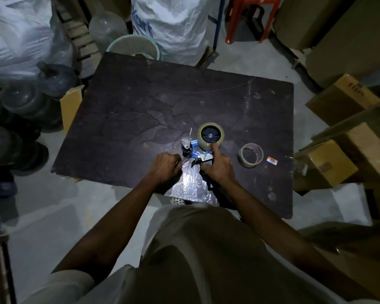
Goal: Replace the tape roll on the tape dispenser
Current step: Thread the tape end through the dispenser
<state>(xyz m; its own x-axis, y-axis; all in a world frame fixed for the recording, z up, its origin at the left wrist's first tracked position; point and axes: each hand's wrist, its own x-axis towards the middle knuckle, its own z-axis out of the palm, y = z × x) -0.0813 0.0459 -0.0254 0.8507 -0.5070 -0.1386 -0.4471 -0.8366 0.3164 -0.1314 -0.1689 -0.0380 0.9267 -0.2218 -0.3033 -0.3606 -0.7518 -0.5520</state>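
A fresh tape roll (210, 135) was seen seated on the dispenser (198, 151) near the table's (140, 95) front edge, steadied by the right hand (217, 166), fingers clamped on its handle, while the left hand (165, 166), closed, drew out tape (190, 183); the spent core (250, 155) lay right, threading apparently unfinished.

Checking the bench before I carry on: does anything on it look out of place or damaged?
Mostly no. A nearly spent tape roll lies loose right of the tape dispenser, beside a small orange-and-white scrap. The table looks scuffed and stained. A fuller roll already sits on the dispenser.
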